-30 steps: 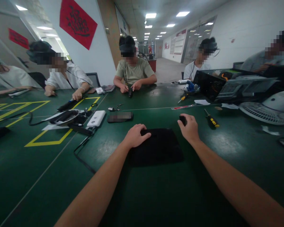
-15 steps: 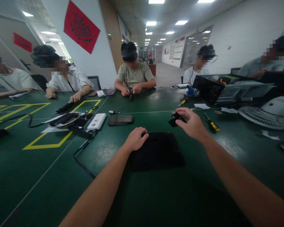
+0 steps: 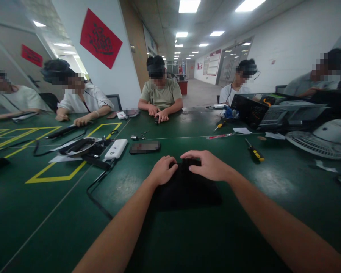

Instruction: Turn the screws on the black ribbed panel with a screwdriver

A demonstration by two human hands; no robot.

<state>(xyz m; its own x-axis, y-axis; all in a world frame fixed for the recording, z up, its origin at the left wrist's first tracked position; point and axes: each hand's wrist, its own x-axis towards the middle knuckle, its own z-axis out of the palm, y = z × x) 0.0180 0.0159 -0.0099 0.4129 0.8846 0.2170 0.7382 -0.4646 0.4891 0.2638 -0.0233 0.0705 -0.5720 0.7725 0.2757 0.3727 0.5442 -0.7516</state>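
Note:
A flat black rectangular panel (image 3: 199, 195) lies on the green table in front of me. My left hand (image 3: 164, 170) rests on its far left corner, fingers curled over the edge and thumb along the top. Above the panel's far edge, my right hand (image 3: 208, 165) grips a small black piece (image 3: 185, 165) between thumb and fingers. That piece is dark against the panel, so I cannot tell whether they touch.
A white power bank (image 3: 116, 149) and a dark flat object (image 3: 144, 147) lie to the left. Rightward are a yellow-black screwdriver (image 3: 255, 151), a white fan head (image 3: 319, 138) and an open computer case (image 3: 272, 112). Several people sit around the table, one (image 3: 160, 93) straight across.
My right hand has moved left with the small black piece, from beside the panel to over its far edge. My left hand has stayed on the corner.

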